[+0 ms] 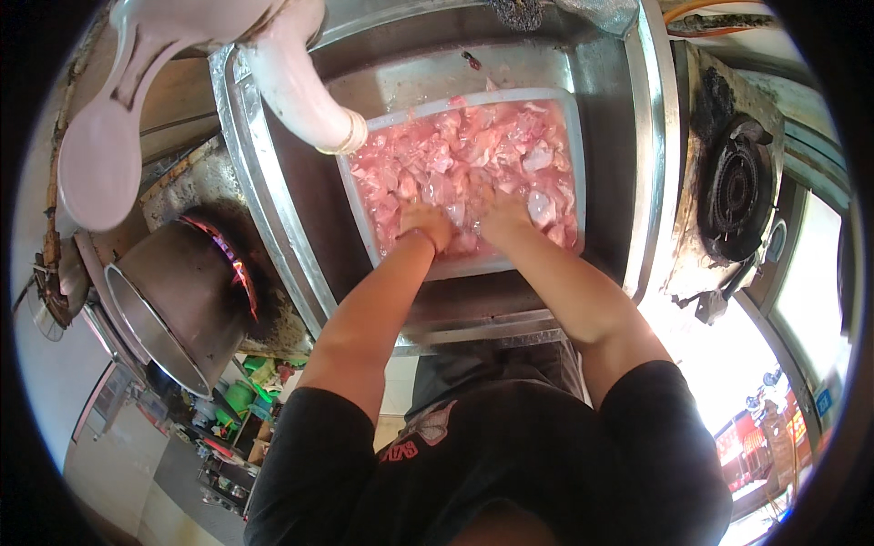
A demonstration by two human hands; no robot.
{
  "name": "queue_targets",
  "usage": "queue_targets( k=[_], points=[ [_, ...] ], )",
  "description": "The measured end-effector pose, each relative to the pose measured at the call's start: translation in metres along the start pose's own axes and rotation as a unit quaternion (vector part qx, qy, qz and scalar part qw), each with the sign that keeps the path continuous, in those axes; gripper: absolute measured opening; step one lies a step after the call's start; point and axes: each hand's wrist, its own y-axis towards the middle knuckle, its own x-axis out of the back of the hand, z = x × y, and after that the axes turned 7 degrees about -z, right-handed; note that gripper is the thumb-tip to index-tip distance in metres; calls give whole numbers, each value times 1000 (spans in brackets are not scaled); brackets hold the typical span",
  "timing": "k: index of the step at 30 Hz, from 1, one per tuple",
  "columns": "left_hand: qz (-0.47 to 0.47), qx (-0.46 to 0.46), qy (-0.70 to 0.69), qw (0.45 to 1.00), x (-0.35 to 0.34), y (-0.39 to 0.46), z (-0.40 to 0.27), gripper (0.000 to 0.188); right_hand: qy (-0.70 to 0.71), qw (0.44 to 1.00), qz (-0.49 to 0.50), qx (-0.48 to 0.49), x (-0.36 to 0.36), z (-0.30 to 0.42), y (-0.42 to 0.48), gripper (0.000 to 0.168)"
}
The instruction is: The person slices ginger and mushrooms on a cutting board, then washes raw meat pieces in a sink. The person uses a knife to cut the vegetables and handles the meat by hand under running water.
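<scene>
A white plastic tub (580, 170) stands in a deep stainless steel sink (614, 136), filled with pieces of raw meat (437, 153) in pinkish liquid. Both bare hands reach into it from the near side. My left hand (425, 222) is at the front left, its fingers sunk among the pieces. Just to its right, my right hand (502, 211) is also partly under the meat and liquid. The fingertips of both hands are hidden, so whether either one grips a piece does not show.
A white faucet spout (300, 89) hangs over the tub's back left corner. Left of the sink, a large metal pot (184, 307) sits over a lit burner with flames (235, 266). A blackened gas burner (737, 191) is at the right. A dark scouring pad (517, 12) lies at the sink's back edge.
</scene>
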Motion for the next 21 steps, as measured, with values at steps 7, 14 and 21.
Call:
queue_targets(
  k=[7,14,21],
  points=[
    [-221,-18,-238,946,38,-47,22,35,191,979,-62,21,112,-8,-49,39],
    [-522,122,-362,762,64,6,52,44,261,831,-459,-174,84,-75,-3,45],
    [-62,81,-591,800,69,40,49,70,655,723,-186,-118,105,-63,45,47]
  ],
)
